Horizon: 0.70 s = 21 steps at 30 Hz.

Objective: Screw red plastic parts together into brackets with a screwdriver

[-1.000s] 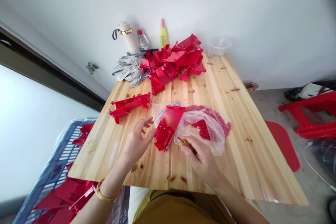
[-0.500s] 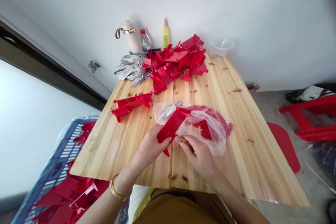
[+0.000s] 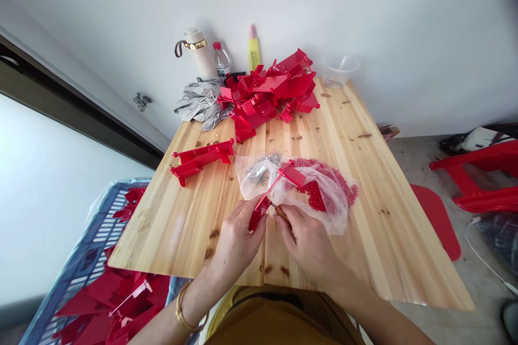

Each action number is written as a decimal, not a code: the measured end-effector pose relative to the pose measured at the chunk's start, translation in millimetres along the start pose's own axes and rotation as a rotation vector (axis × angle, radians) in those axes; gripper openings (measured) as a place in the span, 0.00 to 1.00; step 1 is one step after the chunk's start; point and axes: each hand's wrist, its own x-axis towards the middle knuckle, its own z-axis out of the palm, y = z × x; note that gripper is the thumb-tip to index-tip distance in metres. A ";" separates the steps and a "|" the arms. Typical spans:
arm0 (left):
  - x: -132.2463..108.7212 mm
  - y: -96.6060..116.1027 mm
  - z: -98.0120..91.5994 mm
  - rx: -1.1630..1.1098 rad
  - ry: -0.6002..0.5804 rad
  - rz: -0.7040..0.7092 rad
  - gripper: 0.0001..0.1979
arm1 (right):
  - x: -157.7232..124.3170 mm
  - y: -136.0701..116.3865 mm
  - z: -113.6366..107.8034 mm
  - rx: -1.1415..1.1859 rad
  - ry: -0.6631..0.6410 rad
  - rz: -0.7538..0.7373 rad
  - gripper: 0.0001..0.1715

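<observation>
Near the front of the table, my left hand (image 3: 239, 234) is closed around a red plastic bracket (image 3: 292, 173), now turned nearly edge-on. My right hand (image 3: 308, 237) grips a small brown-handled tool (image 3: 283, 214); its metal tip meets the bracket's near end, and the exact contact is hidden by my fingers. Just beyond both hands lies a clear plastic bag (image 3: 338, 221). Small red plastic pieces (image 3: 315, 197) spill at its right, and small silvery metal parts (image 3: 265, 170) lie at its left. Another red bracket (image 3: 202, 159) rests on the table to the left.
A heap of red brackets (image 3: 275, 91) fills the back of the wooden table (image 3: 388, 237). Behind it stand a white flask (image 3: 201, 56), a bottle (image 3: 222, 60) and a clear tub (image 3: 340, 71). Grey cloth (image 3: 201, 102) lies left. A blue crate (image 3: 87, 242) holds more red parts.
My left hand has rolled the bracket from showing its broad face to nearly edge-on. My right hand with the tool has come closer to my left.
</observation>
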 end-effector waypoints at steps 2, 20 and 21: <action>0.8 1.0 -0.9 -0.024 0.013 -0.030 0.14 | 1.9 -2.2 -4.0 -0.254 0.045 -0.093 0.11; -6.3 12.8 5.3 -0.333 0.056 -0.245 0.12 | 12.3 -12.6 -29.7 -0.601 0.055 -0.293 0.13; -6.6 13.5 5.8 -0.319 0.069 -0.233 0.12 | 13.3 -13.1 -30.7 -0.577 0.045 -0.281 0.13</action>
